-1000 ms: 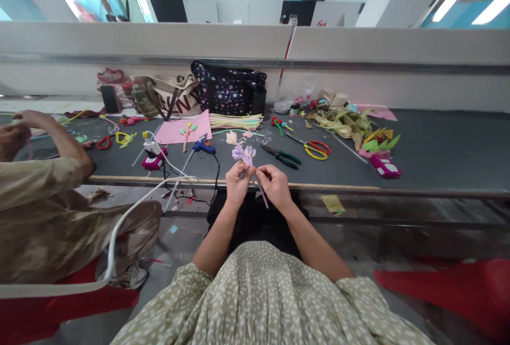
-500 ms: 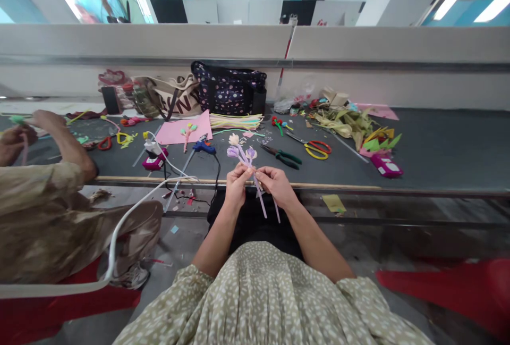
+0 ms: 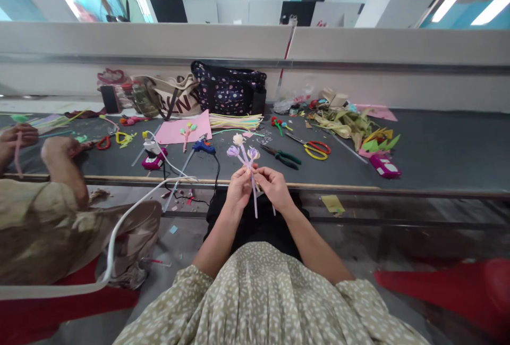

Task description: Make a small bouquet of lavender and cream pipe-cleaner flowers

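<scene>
A small bunch of pipe-cleaner flowers [image 3: 244,154], with lilac and cream heads on lilac stems, is held upright just over the table's front edge. My left hand [image 3: 240,188] is closed, pinching the stems where they cross. My right hand [image 3: 274,185] is closed on the same stems from the other side, thumb and forefinger together. Below my fingers the stem ends hang over my lap. Behind the flowers lie green-handled pliers [image 3: 282,156] and scissors [image 3: 313,148] with red and yellow handles. A blue glue gun [image 3: 204,146] rests to the left.
A pink sheet [image 3: 165,131] bears another pipe-cleaner flower, beside a bundle of pipe cleaners [image 3: 235,121]. A white cable [image 3: 115,228] crosses at left. A co-worker's hand [image 3: 59,148] is at far left. Dried husks [image 3: 342,124] and a purple box [image 3: 384,166] lie right.
The flower stems have turned and hang more upright between my hands, and the heads have shifted slightly right. The co-worker's nearer hand has lowered to the table edge.
</scene>
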The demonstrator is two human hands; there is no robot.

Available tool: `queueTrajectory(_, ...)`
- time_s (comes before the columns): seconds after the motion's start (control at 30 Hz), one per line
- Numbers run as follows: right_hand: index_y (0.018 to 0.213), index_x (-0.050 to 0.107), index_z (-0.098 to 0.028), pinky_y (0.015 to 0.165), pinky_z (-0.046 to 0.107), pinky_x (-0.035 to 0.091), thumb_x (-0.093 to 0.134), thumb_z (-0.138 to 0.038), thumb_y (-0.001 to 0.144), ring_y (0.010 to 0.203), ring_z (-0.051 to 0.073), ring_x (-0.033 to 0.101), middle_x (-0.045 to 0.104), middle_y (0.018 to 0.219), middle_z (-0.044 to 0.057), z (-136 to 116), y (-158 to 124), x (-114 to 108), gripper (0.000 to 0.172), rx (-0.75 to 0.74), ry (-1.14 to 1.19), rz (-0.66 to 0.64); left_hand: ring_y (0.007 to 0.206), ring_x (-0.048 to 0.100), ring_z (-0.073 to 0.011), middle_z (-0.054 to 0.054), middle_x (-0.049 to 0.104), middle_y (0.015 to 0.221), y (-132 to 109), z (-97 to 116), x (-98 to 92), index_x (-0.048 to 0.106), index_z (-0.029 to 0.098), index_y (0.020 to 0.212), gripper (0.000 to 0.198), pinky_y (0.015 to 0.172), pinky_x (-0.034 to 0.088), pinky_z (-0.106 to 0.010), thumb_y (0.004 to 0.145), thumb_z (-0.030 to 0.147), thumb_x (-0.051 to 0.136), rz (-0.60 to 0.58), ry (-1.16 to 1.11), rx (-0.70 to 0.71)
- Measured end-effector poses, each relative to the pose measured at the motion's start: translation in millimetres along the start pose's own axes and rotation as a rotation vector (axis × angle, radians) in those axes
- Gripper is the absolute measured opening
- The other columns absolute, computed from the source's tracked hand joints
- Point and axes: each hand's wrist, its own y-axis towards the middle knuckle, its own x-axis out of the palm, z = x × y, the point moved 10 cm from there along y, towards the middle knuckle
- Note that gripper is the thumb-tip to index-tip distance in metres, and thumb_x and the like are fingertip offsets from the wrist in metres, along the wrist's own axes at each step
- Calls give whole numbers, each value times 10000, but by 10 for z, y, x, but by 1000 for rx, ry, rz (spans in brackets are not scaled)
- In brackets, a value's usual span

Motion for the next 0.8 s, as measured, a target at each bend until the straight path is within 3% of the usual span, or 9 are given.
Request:
queueTrajectory(0.1,863,684,-174,551,233,408,640,-417,811,593,108,492,602,704,-5,-78,-28,-37,252,-93,-63,48,630,589,-102,-41,677,775,-8,-38,39,712,144,777,323,641,482,-233,560,332,860,-13,-47,-41)
queueTrajectory(0.27,900,670,-164,573,237,431,600,-404,840,592,113,511,615,721,0,-38,-48,-95,257,-117,-115,101,651,604,-97,-31,681,764,-1,-84,71,737,139,837,311,670,482,-223,627,344,841,-43,-19,-31)
queueTrajectory(0.5,875,622,-179,565,242,433,548,-421,866,568,126,524,618,694,-3,-72,-103,-257,253,-146,-314,248,817,638,-135,-47,718,928,-70,43,78,766,170,889,310,773,485,-236,622,305,847,15,142,142)
queueTrajectory(0.6,893,628,-181,597,250,441,533,-411,878,579,135,545,634,697,4,-127,-133,-250,250,-170,-435,261,795,642,-129,-42,728,919,-93,60,86,754,182,928,361,772,489,-243,598,280,862,33,120,146)
queueTrajectory(0.8,924,636,-180,645,269,454,503,-381,894,618,156,583,662,742,32,-203,-181,-170,243,-230,-624,263,694,631,-109,-42,734,862,-92,104,27,691,159,750,306,714,497,-243,542,281,879,131,82,159)
